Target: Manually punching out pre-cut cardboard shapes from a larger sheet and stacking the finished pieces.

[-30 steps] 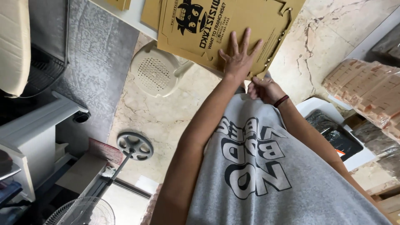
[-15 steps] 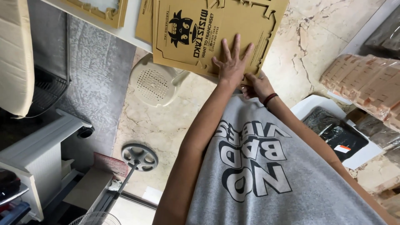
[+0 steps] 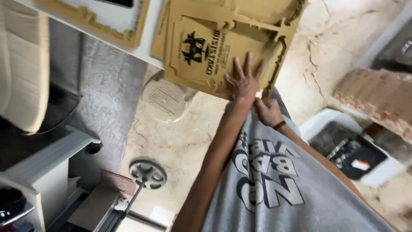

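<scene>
A flat brown die-cut cardboard box blank (image 3: 206, 51) with black print lies over the edge of a white table (image 3: 146, 49). My left hand (image 3: 243, 80) presses flat on it near its lower corner, fingers spread. My right hand (image 3: 268, 112), with a dark band at the wrist, is curled just below that, pinching the blank's near edge. My grey printed shirt (image 3: 279, 184) fills the lower right.
Another cut cardboard piece (image 3: 90, 19) lies on the table at the top left. Below are a white plastic stool (image 3: 165, 99), a fan base (image 3: 148, 172), a white shelf unit (image 3: 47, 167), a white bin of dark items (image 3: 343, 150) and stacked flat boxes (image 3: 377, 101).
The view has swung, so the blank sits higher and further right in frame. My left hand stays flat on it; my right hand has closed onto its near edge.
</scene>
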